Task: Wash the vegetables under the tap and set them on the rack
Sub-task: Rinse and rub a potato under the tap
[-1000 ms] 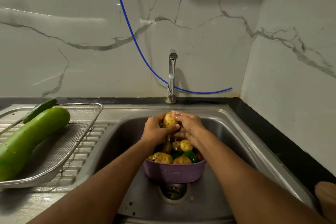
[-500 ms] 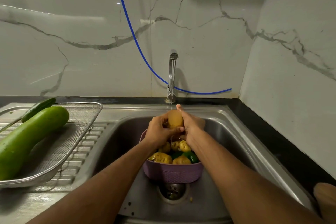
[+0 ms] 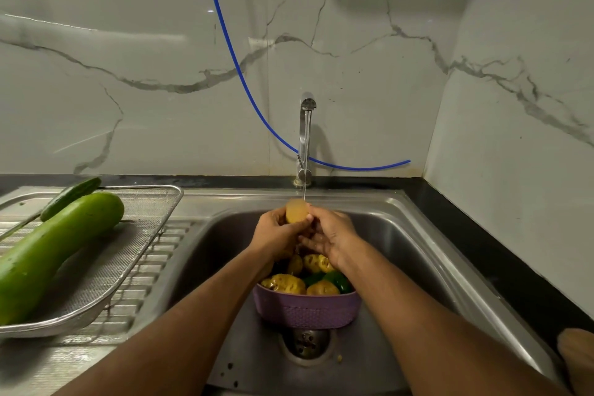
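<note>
Fingers of both hands (image 3: 279, 233) (image 3: 328, 235) grip potato (image 3: 296, 210) under tap (image 3: 305, 138) w/ water running.

Sink (image 3: 401, 235): brushed steel. Rack (image 3: 106, 267): fine wire mesh. Basket (image 3: 305, 312): matt purple plastic. Wall (image 3: 128, 42): glossy marble. Tap (image 3: 303, 138): polished chrome.
</note>
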